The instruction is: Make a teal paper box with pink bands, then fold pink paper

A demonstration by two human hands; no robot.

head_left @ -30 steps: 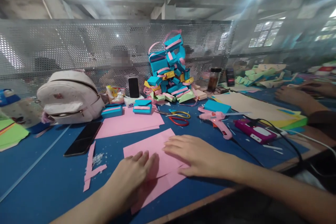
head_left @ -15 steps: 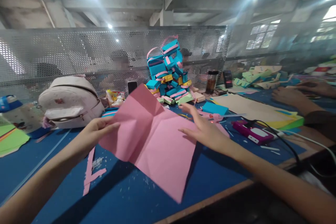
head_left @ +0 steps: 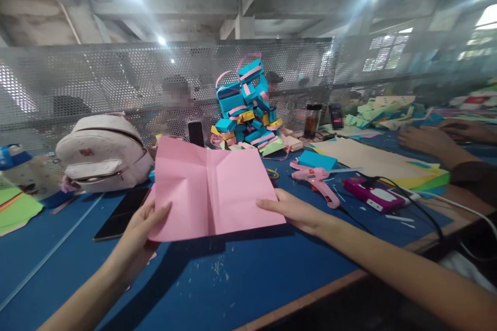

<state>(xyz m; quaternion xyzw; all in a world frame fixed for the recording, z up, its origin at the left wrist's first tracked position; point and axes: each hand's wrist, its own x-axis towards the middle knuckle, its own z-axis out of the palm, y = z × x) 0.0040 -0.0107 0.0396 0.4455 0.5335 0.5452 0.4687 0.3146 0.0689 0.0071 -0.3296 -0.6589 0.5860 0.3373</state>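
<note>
A creased sheet of pink paper [head_left: 236,186] is held up over the blue table, with fold lines running down its middle. My left hand [head_left: 145,222] grips its lower left edge, thumb in front and fingers behind. At the right edge, my right hand [head_left: 291,209] pinches the sheet between thumb and fingers. Right of the paper lies a pink glue gun [head_left: 318,181] with a glue stick in its back. A dark tablet-like slab [head_left: 120,214] lies by my left hand, partly hidden by the paper.
A pile of blue and pink paper bags [head_left: 248,103] stands behind the paper. Left is a white backpack [head_left: 103,152]; right, a purple box [head_left: 373,196] with cables and stacked paper sheets [head_left: 373,158]. A perforated metal screen [head_left: 135,83] closes the back. Another person's hands [head_left: 427,139] rest far right.
The pink sheet has turned level and now faces me more squarely. My right hand, open against it before, has closed on its right edge. The glue gun and dark slab have come into view.
</note>
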